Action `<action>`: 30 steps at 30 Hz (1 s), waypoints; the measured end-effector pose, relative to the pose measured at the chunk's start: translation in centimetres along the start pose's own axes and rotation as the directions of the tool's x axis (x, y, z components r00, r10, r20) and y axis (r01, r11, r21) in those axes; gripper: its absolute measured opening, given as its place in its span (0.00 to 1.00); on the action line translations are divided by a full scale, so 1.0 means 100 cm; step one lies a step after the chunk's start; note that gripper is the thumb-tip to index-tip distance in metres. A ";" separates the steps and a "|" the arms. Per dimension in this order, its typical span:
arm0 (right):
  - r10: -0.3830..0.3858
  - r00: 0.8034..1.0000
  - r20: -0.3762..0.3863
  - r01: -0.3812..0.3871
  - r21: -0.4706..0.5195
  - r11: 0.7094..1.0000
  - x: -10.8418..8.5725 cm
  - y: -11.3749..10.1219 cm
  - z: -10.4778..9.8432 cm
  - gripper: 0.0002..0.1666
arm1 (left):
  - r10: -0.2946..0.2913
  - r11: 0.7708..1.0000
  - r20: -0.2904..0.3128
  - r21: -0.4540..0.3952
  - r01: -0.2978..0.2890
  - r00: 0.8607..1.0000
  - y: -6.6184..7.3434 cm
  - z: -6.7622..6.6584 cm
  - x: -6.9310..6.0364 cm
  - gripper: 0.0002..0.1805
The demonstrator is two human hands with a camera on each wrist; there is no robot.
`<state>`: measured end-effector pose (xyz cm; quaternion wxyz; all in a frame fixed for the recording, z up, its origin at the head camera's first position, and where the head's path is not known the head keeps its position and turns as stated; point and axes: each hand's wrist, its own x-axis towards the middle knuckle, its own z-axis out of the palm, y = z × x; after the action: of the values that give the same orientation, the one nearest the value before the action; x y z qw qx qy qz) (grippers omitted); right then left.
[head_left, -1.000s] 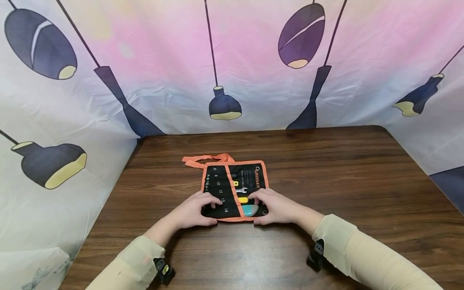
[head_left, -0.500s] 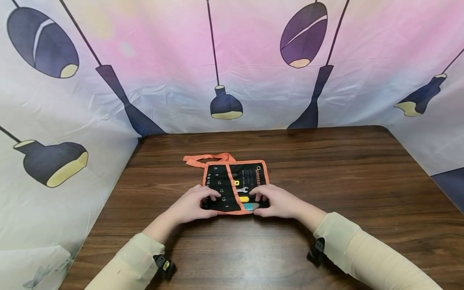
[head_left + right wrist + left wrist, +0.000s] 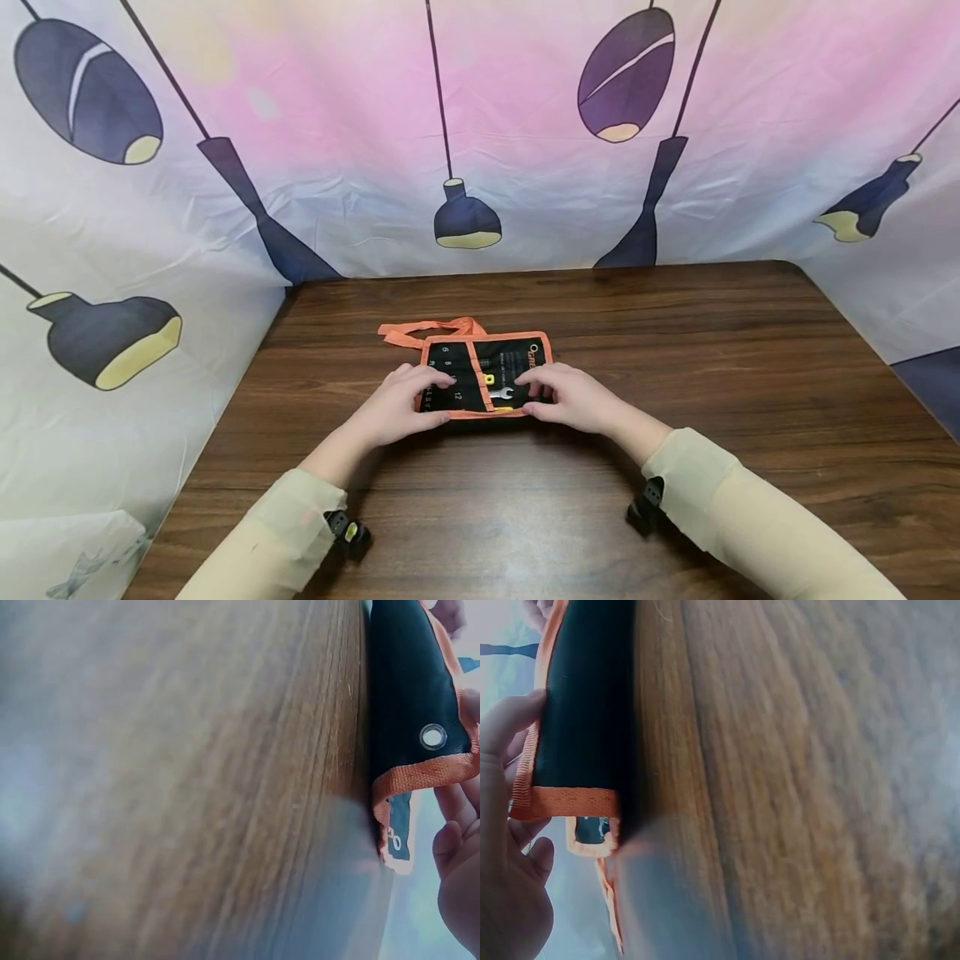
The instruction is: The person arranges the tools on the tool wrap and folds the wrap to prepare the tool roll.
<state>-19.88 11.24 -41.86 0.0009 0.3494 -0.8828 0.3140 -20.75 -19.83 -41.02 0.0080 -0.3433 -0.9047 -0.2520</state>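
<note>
A black tool roll (image 3: 468,393) with orange trim lies on the table, its near edge lifted and turned over toward the far side. My left hand (image 3: 397,404) pinches that folded edge at the left, thumb on the near side. At the right end my right hand (image 3: 573,400) grips the same edge. Between the hands, a small wrench (image 3: 501,393) and a yellow tool end (image 3: 489,379) poke out of the slanted pocket. Both wrist views show the roll's curved black back (image 3: 585,720) and orange corners, with a metal eyelet (image 3: 433,736) at the right.
Behind the roll's far left corner an orange tie strap (image 3: 431,325) lies loose on the brown wooden table (image 3: 675,333). A cloth backdrop (image 3: 525,200) printed with lamps hangs along the table's back and sides.
Both hands have moved away from me, carrying the near edge up and over. The roll looks shorter, the teal tool is now hidden, and the lower yellow one is mostly covered.
</note>
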 end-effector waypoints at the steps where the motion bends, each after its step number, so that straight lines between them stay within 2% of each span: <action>1: 0.007 1.000 0.001 -0.007 0.012 1.000 0.001 0.001 0.000 0.22 | -0.008 1.000 -0.004 -0.004 0.008 1.000 -0.001 0.000 0.001 0.25; 8: 0.074 0.997 0.018 -0.075 0.146 0.986 0.008 0.005 -0.001 0.22 | -0.068 0.997 -0.050 -0.031 0.066 0.996 -0.008 0.003 0.006 0.26; 16: 0.126 0.992 -0.007 -0.124 0.121 0.985 0.017 0.008 0.000 0.19 | -0.069 0.997 -0.070 -0.043 0.066 0.995 -0.012 0.004 0.013 0.24; 19: 0.084 0.995 -0.050 -0.080 0.071 0.994 0.018 0.008 0.001 0.17 | -0.071 0.996 -0.067 -0.055 0.068 0.995 -0.013 0.005 0.014 0.24; 24: -0.067 0.992 -0.111 0.068 0.006 0.998 0.018 0.005 0.003 0.16 | -0.053 0.997 -0.061 -0.064 0.049 0.997 -0.014 0.006 0.016 0.23; 27: -0.135 0.986 -0.101 0.131 -0.037 0.991 0.017 0.003 0.005 0.17 | -0.044 0.997 -0.070 -0.065 0.040 0.997 -0.014 0.007 0.017 0.22; 30: -0.148 0.986 -0.075 0.142 -0.079 0.987 0.017 0.003 0.007 0.18 | -0.027 0.998 -0.090 -0.057 0.022 0.996 -0.012 0.007 0.017 0.19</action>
<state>-21.23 9.97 -42.21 0.0723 0.3995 -0.8652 0.2944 -22.74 -19.23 -41.88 0.0362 -0.3205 -0.9002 -0.2927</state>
